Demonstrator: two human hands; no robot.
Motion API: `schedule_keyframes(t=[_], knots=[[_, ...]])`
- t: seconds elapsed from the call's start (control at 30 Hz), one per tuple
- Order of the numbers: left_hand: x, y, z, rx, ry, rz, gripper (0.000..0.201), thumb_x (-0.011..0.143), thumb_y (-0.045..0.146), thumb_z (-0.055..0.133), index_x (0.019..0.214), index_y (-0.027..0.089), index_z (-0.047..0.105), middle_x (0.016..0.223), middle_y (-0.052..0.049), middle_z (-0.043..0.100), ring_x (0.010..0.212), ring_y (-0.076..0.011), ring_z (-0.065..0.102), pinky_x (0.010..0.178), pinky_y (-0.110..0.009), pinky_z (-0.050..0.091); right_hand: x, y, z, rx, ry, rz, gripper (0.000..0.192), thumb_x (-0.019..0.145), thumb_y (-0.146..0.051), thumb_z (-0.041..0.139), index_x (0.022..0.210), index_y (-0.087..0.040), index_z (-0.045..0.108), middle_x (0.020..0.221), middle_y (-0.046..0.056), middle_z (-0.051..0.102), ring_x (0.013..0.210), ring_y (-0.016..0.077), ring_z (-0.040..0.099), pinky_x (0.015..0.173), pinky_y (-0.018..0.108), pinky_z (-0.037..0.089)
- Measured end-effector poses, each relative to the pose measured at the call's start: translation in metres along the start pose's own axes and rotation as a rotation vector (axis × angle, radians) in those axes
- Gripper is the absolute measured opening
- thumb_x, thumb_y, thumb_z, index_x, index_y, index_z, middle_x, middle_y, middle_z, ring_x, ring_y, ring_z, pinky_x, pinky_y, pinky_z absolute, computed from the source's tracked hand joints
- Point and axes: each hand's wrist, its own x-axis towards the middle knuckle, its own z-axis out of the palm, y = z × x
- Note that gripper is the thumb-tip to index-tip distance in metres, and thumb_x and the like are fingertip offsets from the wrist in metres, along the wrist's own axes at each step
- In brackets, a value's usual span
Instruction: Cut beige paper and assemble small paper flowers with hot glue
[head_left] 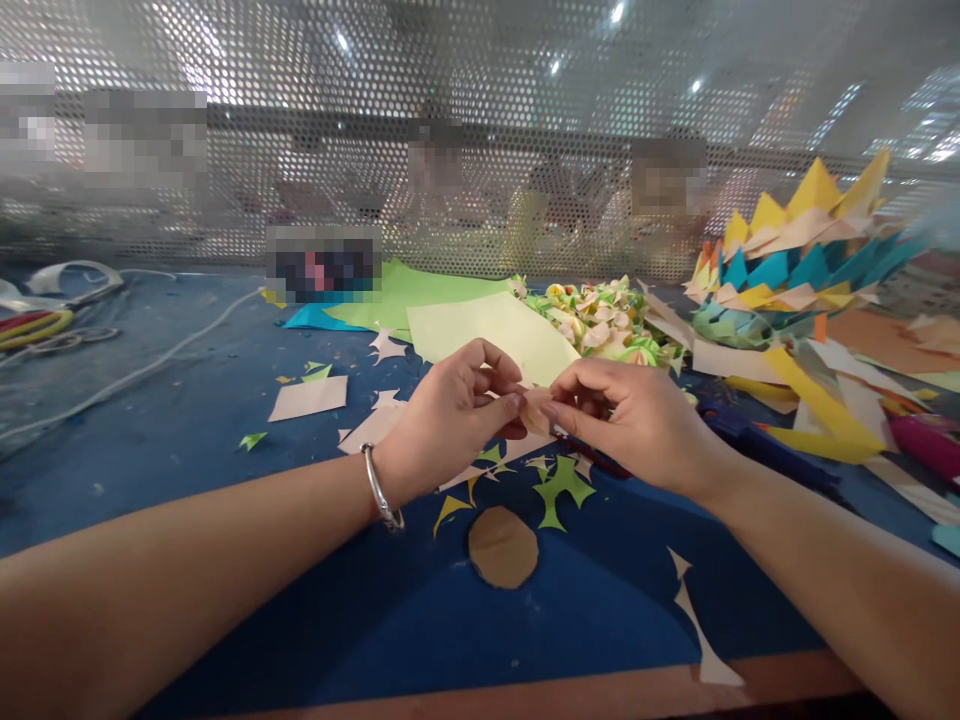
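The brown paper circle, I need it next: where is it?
In the head view, the brown paper circle lies on the blue table, just below the green cutout.

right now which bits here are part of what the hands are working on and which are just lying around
In hand: small peach paper piece, pinched between left hand and right hand.

Lying about: pale green sheet, brown paper oval, green cut scrap, paper flower pile, scissors.
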Motion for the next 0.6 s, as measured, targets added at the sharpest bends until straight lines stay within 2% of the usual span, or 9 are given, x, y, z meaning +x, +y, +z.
schedule_keyframes(t=[0.37, 0.6], knots=[[-0.0019, 0.0024, 0.0012, -0.041, 0.031, -0.062, 0.016, 0.082, 0.012, 0.062, 0.088, 0.017, 0.049, 0.067, 0.0, 0.068, 0.063, -0.0115, 0.068, 0.061, -0.022, 0.056, -0.0004, 0.0012, -0.0001, -0.001, -0.009, 0.009, 0.022, 0.086, -0.033, 0.063, 0.072, -0.017, 0.059, 0.062, -0.002, 0.053, 0.052, 0.0084, 0.045, 0.047, 0.022, 0.035], [-0.004, 0.0048, 0.004, -0.153, 0.023, -0.087, 0.019, 0.081, 0.011, 0.063, 0.093, 0.017, 0.049, 0.069, -0.001, 0.07, 0.067, -0.0131, 0.069, 0.065, -0.024, 0.054, 0.0003, 0.0022, 0.0002, 0.006, -0.001, 0.013, 0.021, 0.087, -0.034, 0.062, 0.074, -0.017, 0.06, 0.063, -0.003, 0.055, 0.052, 0.0079, 0.045, 0.046, 0.02, 0.036]])
